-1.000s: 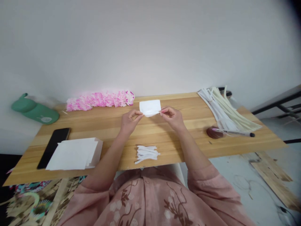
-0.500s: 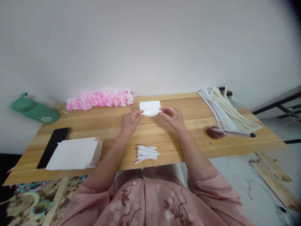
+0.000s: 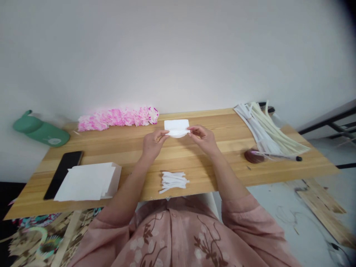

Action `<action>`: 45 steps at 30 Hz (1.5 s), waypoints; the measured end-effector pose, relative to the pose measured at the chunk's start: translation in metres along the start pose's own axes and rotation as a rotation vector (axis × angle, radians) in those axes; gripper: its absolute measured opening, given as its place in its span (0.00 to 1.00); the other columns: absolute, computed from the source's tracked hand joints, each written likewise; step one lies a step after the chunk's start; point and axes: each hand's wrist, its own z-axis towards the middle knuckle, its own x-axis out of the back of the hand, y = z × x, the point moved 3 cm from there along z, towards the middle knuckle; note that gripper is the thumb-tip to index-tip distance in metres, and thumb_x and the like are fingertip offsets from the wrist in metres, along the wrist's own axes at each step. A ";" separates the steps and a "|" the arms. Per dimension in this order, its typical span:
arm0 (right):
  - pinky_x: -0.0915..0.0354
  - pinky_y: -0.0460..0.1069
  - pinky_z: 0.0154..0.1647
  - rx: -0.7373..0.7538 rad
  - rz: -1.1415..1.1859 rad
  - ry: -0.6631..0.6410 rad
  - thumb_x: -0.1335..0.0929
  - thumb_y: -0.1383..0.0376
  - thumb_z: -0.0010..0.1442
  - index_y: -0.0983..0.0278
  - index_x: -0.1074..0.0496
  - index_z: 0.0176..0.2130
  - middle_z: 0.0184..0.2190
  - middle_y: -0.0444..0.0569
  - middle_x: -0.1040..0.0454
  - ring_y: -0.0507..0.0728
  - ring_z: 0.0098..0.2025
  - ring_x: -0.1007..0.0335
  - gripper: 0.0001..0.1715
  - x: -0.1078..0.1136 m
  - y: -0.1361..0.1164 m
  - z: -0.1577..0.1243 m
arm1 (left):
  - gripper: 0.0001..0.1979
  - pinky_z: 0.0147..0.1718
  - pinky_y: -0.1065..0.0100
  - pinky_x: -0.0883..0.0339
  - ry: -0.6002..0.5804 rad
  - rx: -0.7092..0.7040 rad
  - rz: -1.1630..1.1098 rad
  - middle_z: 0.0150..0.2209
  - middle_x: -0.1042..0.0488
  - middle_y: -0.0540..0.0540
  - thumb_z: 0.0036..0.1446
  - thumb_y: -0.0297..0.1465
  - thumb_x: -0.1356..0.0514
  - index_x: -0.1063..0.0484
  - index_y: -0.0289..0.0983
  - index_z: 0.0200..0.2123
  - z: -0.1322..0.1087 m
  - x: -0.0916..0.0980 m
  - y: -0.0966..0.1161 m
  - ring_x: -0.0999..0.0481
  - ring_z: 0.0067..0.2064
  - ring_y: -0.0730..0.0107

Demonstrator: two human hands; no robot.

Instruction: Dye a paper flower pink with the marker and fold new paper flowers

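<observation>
A small white sheet of paper, folded or rolled along its near edge, is held up over the middle of the table. My left hand pinches its left near corner between thumb and fingers. On the other side, my right hand grips the right near corner the same way. Between my forearms, close to the table's front edge, lies a small pile of narrow white strips. A stack of white paper sits by my left forearm.
The wooden table meets the wall. At left are a green bottle and a black phone. Pink-white ruffled paper lies at the back. Bundled white and cream strips, a brown round object and a pen are at right.
Both hands and the paper have shifted very slightly left in view. The grip on the paper's near corners stays the same.
</observation>
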 end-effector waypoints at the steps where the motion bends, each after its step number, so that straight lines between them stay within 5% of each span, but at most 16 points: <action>1: 0.29 0.50 0.43 0.015 -0.007 -0.009 0.29 0.57 0.55 0.59 0.23 0.40 0.36 0.47 0.23 0.53 0.37 0.27 0.13 0.000 -0.001 0.000 | 0.07 0.46 0.64 0.28 0.001 -0.005 0.000 0.39 0.19 0.48 0.53 0.32 0.37 0.21 0.41 0.37 0.000 0.000 0.000 0.20 0.43 0.66; 33: 0.30 0.48 0.38 0.059 -0.063 0.087 0.30 0.60 0.57 0.60 0.22 0.35 0.35 0.47 0.21 0.53 0.37 0.25 0.07 0.001 -0.003 0.002 | 0.03 0.40 0.68 0.32 0.049 -0.027 0.081 0.34 0.19 0.50 0.54 0.29 0.38 0.23 0.40 0.30 0.000 0.001 0.004 0.21 0.39 0.68; 45: 0.30 0.49 0.38 0.037 -0.023 0.076 0.29 0.58 0.56 0.60 0.23 0.34 0.34 0.47 0.22 0.54 0.36 0.26 0.09 0.000 -0.001 0.001 | 0.09 0.44 0.67 0.31 0.017 -0.039 0.064 0.37 0.19 0.48 0.52 0.29 0.35 0.22 0.39 0.38 0.002 0.000 0.002 0.21 0.40 0.68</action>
